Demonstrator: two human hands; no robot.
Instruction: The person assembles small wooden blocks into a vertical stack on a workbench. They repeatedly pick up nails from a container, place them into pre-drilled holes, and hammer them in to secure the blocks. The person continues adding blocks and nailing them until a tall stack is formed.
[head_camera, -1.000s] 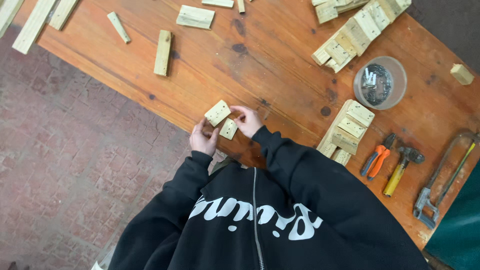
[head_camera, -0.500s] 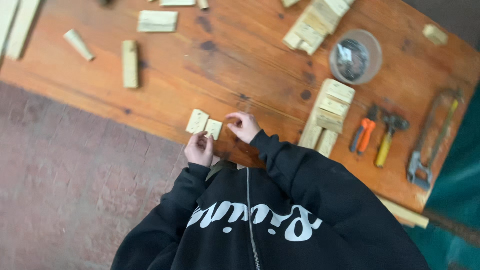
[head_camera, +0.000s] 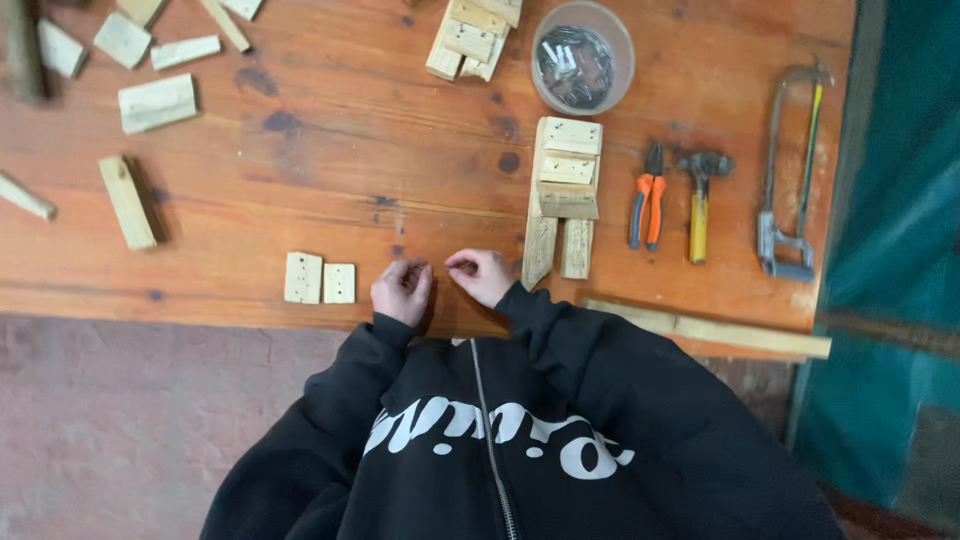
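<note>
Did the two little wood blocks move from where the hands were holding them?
Yes. The two small wood blocks now lie flat on the table, left of the left hand. Earlier both hands held them. The right hand is apart too.

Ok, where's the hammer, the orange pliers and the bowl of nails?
hammer (head_camera: 699, 215), head view, on the yellow handle.
orange pliers (head_camera: 648, 205), head view, on the orange handles.
bowl of nails (head_camera: 544, 92), head view, on the clear rim at the bowl's left edge.

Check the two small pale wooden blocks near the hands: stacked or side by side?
Side by side: the two small pale wooden blocks lie flat, edges adjacent, on the orange-brown wooden table.
</note>
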